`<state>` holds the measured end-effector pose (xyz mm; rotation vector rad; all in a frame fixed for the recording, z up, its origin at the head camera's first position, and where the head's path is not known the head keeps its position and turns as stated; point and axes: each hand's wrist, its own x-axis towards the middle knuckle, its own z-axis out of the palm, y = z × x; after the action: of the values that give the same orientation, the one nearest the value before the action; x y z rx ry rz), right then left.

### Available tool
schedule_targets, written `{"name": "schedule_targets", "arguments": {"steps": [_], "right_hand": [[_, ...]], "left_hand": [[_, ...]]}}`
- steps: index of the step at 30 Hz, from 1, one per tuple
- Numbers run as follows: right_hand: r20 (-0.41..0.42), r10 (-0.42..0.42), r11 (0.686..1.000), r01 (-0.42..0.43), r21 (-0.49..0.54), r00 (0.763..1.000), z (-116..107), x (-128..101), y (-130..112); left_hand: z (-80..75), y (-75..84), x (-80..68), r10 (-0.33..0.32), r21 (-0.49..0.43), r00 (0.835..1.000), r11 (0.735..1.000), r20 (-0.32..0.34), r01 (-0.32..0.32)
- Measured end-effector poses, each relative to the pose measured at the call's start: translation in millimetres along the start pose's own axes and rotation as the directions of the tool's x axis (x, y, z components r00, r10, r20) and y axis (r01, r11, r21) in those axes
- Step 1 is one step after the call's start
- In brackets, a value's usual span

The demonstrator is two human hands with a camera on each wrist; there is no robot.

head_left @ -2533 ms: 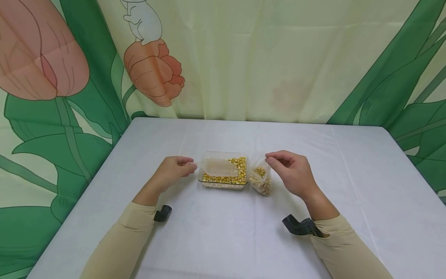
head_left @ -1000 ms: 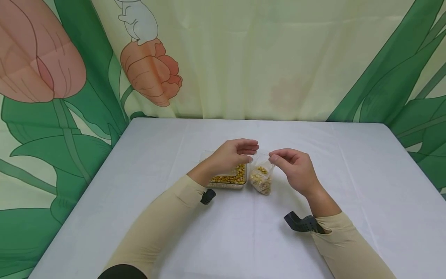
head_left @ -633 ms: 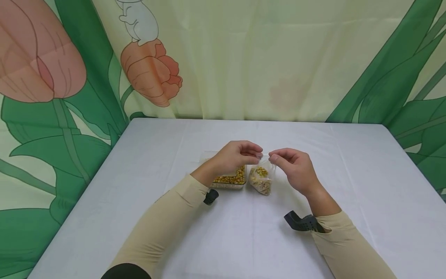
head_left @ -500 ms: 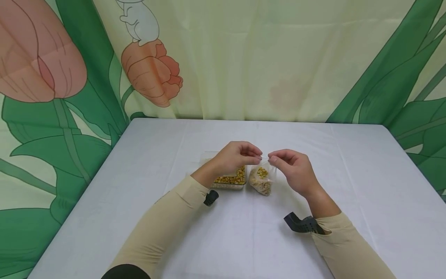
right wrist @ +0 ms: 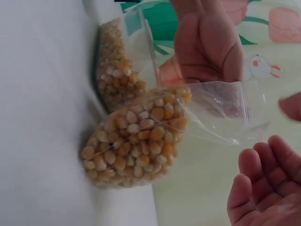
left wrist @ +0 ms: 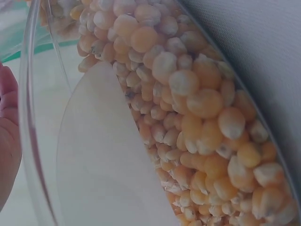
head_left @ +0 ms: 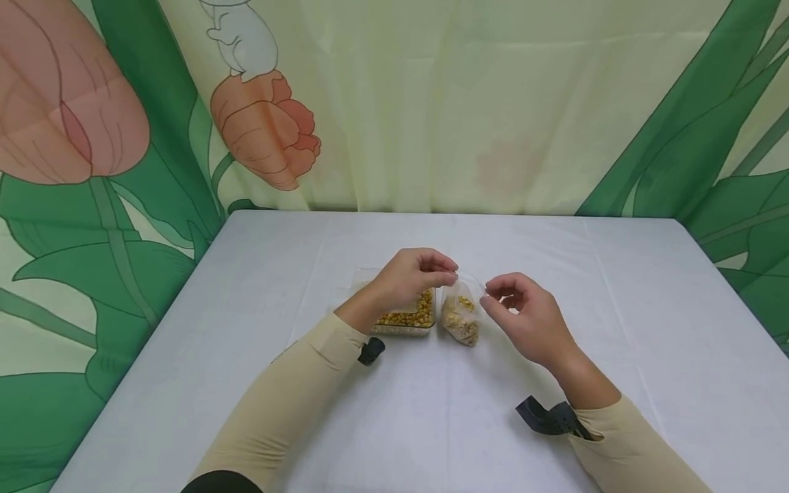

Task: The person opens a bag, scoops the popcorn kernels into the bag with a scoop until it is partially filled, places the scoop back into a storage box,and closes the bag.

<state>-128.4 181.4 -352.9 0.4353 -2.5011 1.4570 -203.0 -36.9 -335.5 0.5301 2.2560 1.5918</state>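
Left hand (head_left: 409, 279) has the top edge of a small clear zip bag (head_left: 461, 316) pinched between thumb and fingertips, and the right wrist view shows that same hand (right wrist: 207, 42) holding the plastic up with the mouth of the bag (right wrist: 141, 141) hanging open. The bag's lower half is stuffed with corn kernels (right wrist: 134, 146) and its bottom sits on the white table (head_left: 431, 424). Right hand (head_left: 527, 318) is just beside the bag's other edge, fingers loosely curled and not gripping anything as far as I can tell; in its own wrist view the fingertips (right wrist: 263, 188) sit near the plastic with a gap, though the head view is too small to be sure it isn't grazing it. Right next to the bag, on its left, is a clear plastic tub (head_left: 401, 322) full of more kernels, and the left forearm partly covers it from above. The left wrist view looks straight into that tub (left wrist: 33, 117), with a translucent scoop (left wrist: 103, 160) lying on the corn (left wrist: 202, 108). Behind the table hangs a floral curtain (head_left: 394, 103) with tulips and green leaves.
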Motion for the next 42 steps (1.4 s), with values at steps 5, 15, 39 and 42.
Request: {"name": "schedule_targets", "arguments": {"steps": [5,15,39,42], "right_hand": [[0.016,-0.038,0.995,0.039,-0.095,0.999,-1,-13,2],[-0.062,-0.049,0.980,0.036,-0.194,0.997,-2,-13,7],[-0.192,0.021,0.999,-0.028,-0.034,0.981,-20,13,4],[-0.187,0.026,0.998,-0.037,-0.052,0.982,-19,13,10]], "left_hand": [[-1.0,0.8,0.1,0.014,0.012,1.000,1.000,-0.015,-0.014],[-4.3,1.6,-2.7,-0.001,0.023,1.000,1.000,-0.021,0.002],[-5.4,11.6,-13.7,0.047,0.160,0.999,0.986,-0.014,-0.044],[-2.9,9.0,-13.4,0.017,0.187,1.000,0.982,-0.022,-0.012]]}}
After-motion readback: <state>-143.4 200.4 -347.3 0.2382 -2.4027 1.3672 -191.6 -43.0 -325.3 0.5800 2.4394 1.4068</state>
